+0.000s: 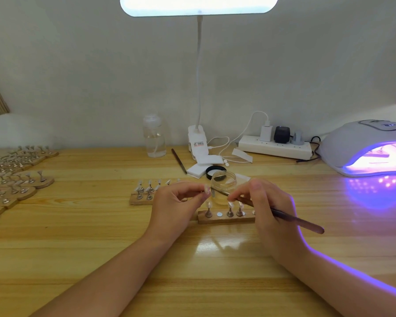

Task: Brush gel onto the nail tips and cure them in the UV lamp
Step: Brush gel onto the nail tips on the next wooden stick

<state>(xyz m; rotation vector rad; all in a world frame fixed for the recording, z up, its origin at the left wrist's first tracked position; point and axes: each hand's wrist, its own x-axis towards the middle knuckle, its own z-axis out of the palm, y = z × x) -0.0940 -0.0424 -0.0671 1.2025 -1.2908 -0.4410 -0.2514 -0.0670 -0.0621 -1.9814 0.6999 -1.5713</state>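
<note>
Between left fingers (199,195), nail tip (206,188).

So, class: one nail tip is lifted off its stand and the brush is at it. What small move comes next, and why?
Probably stroke the brush along the nail tip pinched in the left hand. The right hand holds the bristles right at it, and one spot on the wooden stand waits bare.

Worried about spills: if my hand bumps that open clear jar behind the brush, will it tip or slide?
The clear jar looks squat and wide, so it would probably slide rather than tip. It seems light plastic, and its lid is off, so gel could spill.
</note>
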